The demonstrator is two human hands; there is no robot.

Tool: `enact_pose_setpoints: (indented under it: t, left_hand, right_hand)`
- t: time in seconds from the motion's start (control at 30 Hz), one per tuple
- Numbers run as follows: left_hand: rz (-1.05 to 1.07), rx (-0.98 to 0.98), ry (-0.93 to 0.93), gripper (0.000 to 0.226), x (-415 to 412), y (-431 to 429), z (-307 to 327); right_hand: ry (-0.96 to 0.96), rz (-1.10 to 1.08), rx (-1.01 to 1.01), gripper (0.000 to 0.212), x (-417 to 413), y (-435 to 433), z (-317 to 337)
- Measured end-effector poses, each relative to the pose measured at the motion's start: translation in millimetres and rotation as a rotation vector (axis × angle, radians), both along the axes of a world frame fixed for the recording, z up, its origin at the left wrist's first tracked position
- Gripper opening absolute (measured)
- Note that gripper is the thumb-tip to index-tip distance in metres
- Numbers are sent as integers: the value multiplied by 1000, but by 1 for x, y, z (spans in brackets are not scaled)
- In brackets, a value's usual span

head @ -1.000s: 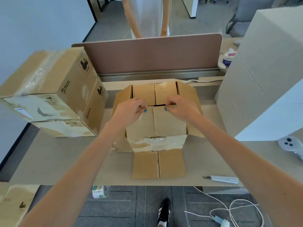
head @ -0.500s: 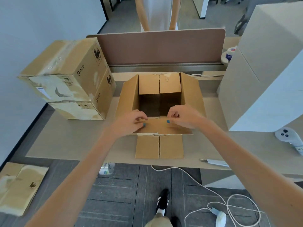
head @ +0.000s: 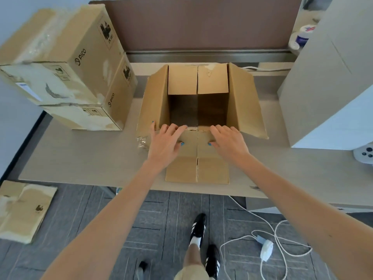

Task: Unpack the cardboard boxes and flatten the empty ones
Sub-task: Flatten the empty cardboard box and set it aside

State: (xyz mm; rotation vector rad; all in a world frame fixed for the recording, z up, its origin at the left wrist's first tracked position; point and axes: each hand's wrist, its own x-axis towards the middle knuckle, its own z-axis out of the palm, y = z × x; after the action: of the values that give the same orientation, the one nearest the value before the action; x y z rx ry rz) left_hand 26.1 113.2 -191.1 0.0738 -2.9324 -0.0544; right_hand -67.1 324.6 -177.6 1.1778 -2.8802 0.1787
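The open cardboard box point(head: 242, 102) stood in the middle of the bench point(head: 90, 158), close to its front edge. Its side flaps were splayed out and its near flaps point(head: 197, 170) lay flat toward that edge. Nothing showed in its dark inside. The left hand point(head: 164, 139) and the right hand point(head: 229, 138) both lay on the near wall at the rim. Their fingers were straight and spread, pressing rather than clutching, and the thumbs rested on the same face. Two taped boxes point(head: 80, 63) were stacked at the bench's left edge, and a flattened piece of cardboard point(head: 22, 209) lay on the floor.

The box looked light and probably empty, stiff across its panels but ready to fold at the creases. Collapsing it likely meant freeing the bottom seam, then taking hold at opposite corners and pushing them together. The bare, dusty board might slide on the smooth bench.
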Motion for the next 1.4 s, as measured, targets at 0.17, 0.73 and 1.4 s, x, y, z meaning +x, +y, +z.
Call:
enact_pose_setpoints:
  t: [0.17, 0.73, 1.4]
  left_hand:
    - [89, -7, 153, 38, -6, 12, -17]
    - [-25, 56, -40, 42, 7, 5, 28]
    - [-37, -5, -65, 59, -154, -31, 23]
  right_hand:
    - [119, -82, -140, 24, 2, -7, -17]
    - [53, -2, -62, 37, 11, 5, 26]
    - [11, -170, -51, 52, -122, -49, 24]
